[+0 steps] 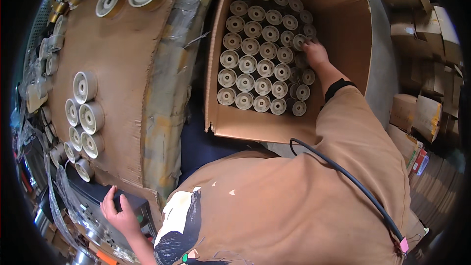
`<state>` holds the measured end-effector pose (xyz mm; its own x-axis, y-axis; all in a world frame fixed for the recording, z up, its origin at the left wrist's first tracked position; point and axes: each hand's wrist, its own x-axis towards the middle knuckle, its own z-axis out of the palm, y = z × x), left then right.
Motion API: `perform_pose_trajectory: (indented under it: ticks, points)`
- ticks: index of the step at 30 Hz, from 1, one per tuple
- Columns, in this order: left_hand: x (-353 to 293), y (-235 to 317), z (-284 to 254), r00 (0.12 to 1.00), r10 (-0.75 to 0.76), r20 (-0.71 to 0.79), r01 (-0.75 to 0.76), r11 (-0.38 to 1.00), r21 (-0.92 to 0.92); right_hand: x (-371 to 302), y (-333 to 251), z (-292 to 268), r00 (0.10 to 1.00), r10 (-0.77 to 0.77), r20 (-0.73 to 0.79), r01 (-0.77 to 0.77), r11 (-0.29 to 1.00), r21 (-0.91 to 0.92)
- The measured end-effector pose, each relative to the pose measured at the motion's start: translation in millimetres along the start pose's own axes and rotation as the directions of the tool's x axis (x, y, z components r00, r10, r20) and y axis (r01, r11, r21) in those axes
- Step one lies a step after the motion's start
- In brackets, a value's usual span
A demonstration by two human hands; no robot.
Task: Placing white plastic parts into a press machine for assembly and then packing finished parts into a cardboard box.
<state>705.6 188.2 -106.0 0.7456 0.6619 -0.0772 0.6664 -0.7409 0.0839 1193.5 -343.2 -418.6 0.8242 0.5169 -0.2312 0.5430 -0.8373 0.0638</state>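
Note:
A cardboard box (360, 34) in front of me is packed with rows of white round spools (265, 66), each with a hole in its middle. My right hand (316, 53) reaches in over the box's right side, its fingers closed on the edge of a white spool (299, 42) in the right-hand rows. That spool partly hides those beneath and beside it. At lower left, my left hand (119, 212) holds nothing; its fingers and thumb are apart, close to a dark box-shaped thing (117, 195) by the table's near edge.
On the left, a cardboard-covered table (122, 78) carries a group of white spools (90, 118). Spools with gold-coloured winding (109, 2) sit at its far end. Clear plastic wrap (64, 211) hangs along the left. Folded cartons (431, 78) are stacked at right. A black cable (343, 171) crosses my sleeve.

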Motion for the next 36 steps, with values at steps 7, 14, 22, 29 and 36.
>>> perform_pose_trajectory:
  ticks: [7, 14, 22, 29, 36]
  points:
    - [5, 5, 2, 1.0, -0.022, 0.013, 0.021, 0.999, 0.034, -10, -22, 17, 0.972, 0.158, -0.174, -0.123, 0.972, 0.199]
    - [2, 2, -2, 0.999, -0.039, 0.024, 0.037, 0.998, 0.056, 5, -1, 25, 0.914, 0.249, -0.32, -0.17, 0.952, 0.254]
    - [29, 30, -11, 0.98, -0.197, 0.025, 0.196, 0.945, -0.263, 80, 104, 69, 0.737, 0.591, 0.327, -0.624, 0.781, -0.007]
    - [114, 71, -20, 0.999, -0.037, -0.014, 0.038, 0.995, 0.096, 108, -11, -46, 0.844, 0.277, -0.46, -0.089, 0.917, 0.39]
    - [117, 52, -5, 0.995, -0.095, 0.006, 0.092, 0.971, 0.221, 39, -206, -213, 0.387, -0.26, -0.884, 0.838, 0.499, 0.22]
